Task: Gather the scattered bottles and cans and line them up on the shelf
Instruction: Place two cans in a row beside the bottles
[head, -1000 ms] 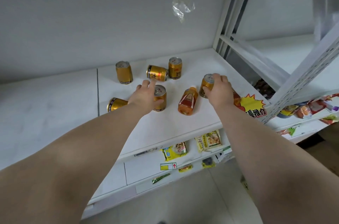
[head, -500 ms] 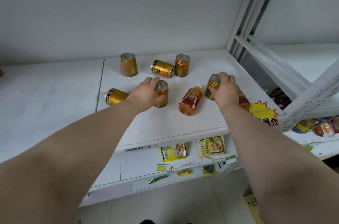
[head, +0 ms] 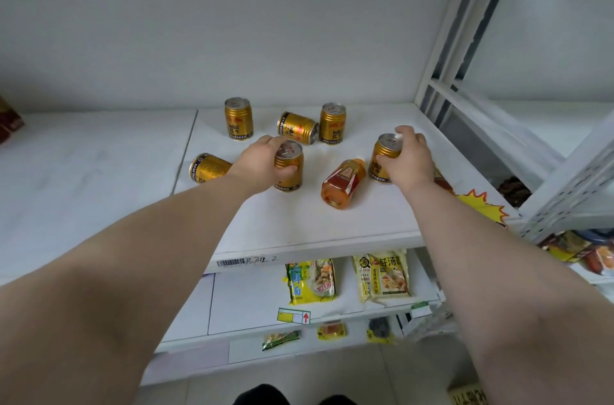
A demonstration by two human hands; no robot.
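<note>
Several gold cans and an orange bottle (head: 342, 183) lie scattered on the white shelf (head: 299, 225). My left hand (head: 262, 160) grips an upright gold can (head: 289, 172) near the shelf's middle. My right hand (head: 410, 160) grips another upright gold can (head: 382, 165) to the right. The bottle lies on its side between the two. Behind, two cans stand upright (head: 238, 119) (head: 332, 124) and one lies on its side (head: 296, 127) between them. Another can lies toppled (head: 207, 168) left of my left wrist. A second bottle (head: 442, 180) is mostly hidden behind my right wrist.
A white metal shelf upright (head: 442, 39) and slanted braces (head: 571, 185) stand at the right. A yellow starburst price tag (head: 481, 208) sits at the shelf's right front corner. Noodle packets (head: 312, 281) lie on the lower shelf. A bare white shelf panel (head: 83, 178) extends left.
My left hand has closed around the middle can from an open reach. The right hand kept its hold on its can. The camera tilted down and moved closer.
</note>
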